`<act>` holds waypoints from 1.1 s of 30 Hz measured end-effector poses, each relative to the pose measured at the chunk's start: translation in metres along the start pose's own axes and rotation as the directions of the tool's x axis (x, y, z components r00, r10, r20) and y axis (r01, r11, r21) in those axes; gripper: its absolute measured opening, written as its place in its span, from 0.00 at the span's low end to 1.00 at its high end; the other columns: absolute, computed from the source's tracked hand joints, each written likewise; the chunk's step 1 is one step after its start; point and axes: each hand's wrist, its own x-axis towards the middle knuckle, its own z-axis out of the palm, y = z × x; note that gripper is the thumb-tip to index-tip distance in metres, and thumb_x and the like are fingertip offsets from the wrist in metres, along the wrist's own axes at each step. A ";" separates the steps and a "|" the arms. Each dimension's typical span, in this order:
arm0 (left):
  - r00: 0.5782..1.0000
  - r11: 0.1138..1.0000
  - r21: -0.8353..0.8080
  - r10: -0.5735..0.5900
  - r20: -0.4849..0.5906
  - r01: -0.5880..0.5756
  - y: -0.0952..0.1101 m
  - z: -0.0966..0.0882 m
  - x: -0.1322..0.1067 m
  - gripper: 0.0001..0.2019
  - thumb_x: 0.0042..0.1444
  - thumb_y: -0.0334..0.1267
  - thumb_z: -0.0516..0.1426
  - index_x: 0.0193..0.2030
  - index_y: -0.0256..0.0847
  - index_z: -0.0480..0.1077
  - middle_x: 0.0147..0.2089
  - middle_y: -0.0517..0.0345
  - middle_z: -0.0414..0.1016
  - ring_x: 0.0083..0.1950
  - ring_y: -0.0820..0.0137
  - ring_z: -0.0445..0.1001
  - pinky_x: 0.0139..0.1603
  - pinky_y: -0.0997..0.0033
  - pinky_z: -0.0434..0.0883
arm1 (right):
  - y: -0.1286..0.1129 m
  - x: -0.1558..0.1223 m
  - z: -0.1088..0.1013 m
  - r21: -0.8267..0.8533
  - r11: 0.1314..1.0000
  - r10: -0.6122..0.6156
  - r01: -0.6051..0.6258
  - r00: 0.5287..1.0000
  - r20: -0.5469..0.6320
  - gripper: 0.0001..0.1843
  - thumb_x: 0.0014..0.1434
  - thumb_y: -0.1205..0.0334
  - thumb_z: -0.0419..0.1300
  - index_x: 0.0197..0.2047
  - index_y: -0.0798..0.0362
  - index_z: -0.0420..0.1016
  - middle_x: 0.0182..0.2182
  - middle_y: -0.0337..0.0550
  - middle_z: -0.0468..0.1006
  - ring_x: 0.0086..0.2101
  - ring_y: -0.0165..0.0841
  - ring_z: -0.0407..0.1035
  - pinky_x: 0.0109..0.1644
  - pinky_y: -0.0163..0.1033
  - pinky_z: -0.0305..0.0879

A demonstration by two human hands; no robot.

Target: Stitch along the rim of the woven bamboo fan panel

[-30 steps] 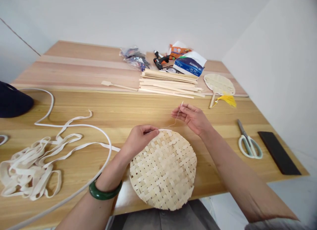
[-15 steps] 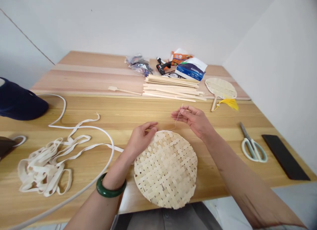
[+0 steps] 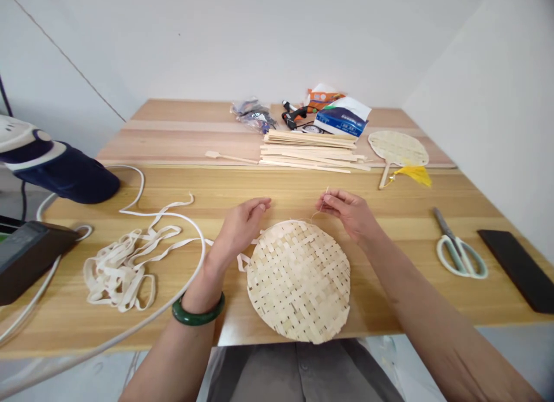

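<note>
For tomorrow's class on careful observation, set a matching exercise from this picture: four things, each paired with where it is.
Things
1. Green bangle
2. Threaded needle
3. Round woven bamboo mat
4. Scissors with pale handles

Places
A. Pinched in the right hand
B. Lying on the table at the far right
C. Around the left forearm
D. Flat on the table between both arms

Pairs: 1-C, 2-A, 3-D, 4-B

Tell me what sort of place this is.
Probably a craft workroom for bamboo weaving: a round woven bamboo disc lies on the wooden table, with a stack of bamboo strips behind it and a woven fan with a yellow tassel nearby.
</note>
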 end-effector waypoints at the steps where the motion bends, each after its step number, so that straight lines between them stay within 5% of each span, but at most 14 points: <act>1: 1.000 1.000 0.029 -0.003 -0.011 0.003 0.003 -0.004 -0.002 0.20 0.62 0.40 0.49 0.54 0.32 0.72 0.53 0.45 0.77 0.55 0.62 0.74 0.59 0.61 0.67 | 0.001 0.000 -0.002 -0.013 1.000 -0.003 0.003 1.000 -0.007 0.12 0.43 0.55 0.72 0.29 0.52 0.78 0.28 0.39 0.79 0.32 0.31 0.73 0.46 0.40 0.72; 9: 0.996 0.968 0.250 0.026 -0.088 -0.003 -0.007 -0.015 -0.036 0.14 0.61 0.38 0.52 0.47 0.37 0.76 0.49 0.50 0.79 0.50 0.63 0.76 0.55 0.63 0.70 | 0.009 -0.003 -0.006 -0.043 0.999 0.011 -0.013 0.999 -0.042 0.09 0.45 0.57 0.70 0.27 0.52 0.77 0.26 0.39 0.77 0.29 0.29 0.70 0.40 0.38 0.73; 16: 0.982 0.938 0.326 0.161 -0.098 -0.121 -0.036 0.000 -0.068 0.11 0.59 0.38 0.56 0.46 0.41 0.76 0.55 0.48 0.74 0.58 0.59 0.70 0.59 0.53 0.68 | 0.021 -0.006 -0.006 -0.033 0.999 -0.005 0.002 0.995 -0.104 0.08 0.46 0.57 0.68 0.28 0.52 0.76 0.26 0.38 0.77 0.28 0.29 0.71 0.40 0.39 0.73; 21: 0.955 0.898 0.389 0.271 -0.121 -0.206 -0.046 0.014 -0.071 0.14 0.57 0.36 0.59 0.50 0.41 0.73 0.59 0.46 0.70 0.64 0.56 0.64 0.63 0.47 0.64 | 0.029 -0.010 0.001 -0.104 0.990 -0.110 0.092 0.978 -0.176 0.09 0.48 0.56 0.67 0.30 0.51 0.75 0.26 0.38 0.76 0.27 0.30 0.71 0.40 0.40 0.72; 33: 0.955 0.914 0.338 0.275 -0.112 -0.223 -0.048 0.016 -0.071 0.13 0.57 0.35 0.59 0.50 0.41 0.71 0.60 0.46 0.69 0.66 0.57 0.62 0.65 0.48 0.63 | 0.039 -0.014 0.006 -0.244 0.951 -0.237 0.190 0.954 -0.182 0.06 0.53 0.58 0.63 0.32 0.51 0.75 0.26 0.37 0.76 0.29 0.29 0.71 0.40 0.39 0.72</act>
